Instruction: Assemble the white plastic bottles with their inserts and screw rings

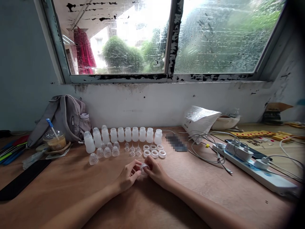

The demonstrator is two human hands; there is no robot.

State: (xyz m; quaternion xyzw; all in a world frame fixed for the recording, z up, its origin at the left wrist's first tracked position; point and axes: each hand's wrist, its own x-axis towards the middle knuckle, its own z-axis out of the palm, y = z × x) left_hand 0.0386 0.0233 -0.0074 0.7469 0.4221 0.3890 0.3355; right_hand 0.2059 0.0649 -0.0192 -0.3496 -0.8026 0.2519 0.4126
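Note:
My left hand (128, 175) and my right hand (156, 173) meet low over the table, both pinching a small white bottle collar ring (143, 168) between thumbs and fingers. Whether a teat sits inside this ring is too small to tell. Just beyond my right hand lie several more white collar rings (154, 154) in two rows. Left of them stand several clear bottle teats (132, 150). Farther left are several translucent dome caps (108, 152). Behind everything runs a row of frosted baby bottles (128, 135); the leftmost ones have domed tops, the others open necks.
On the left are a grey backpack (68, 119), an iced drink cup (55, 140) and a black flat slab (23, 181). A dark phone-like object (179, 146), coiled white cables (207, 152), a silver pouch (200, 119) and a power strip (259, 173) lie right.

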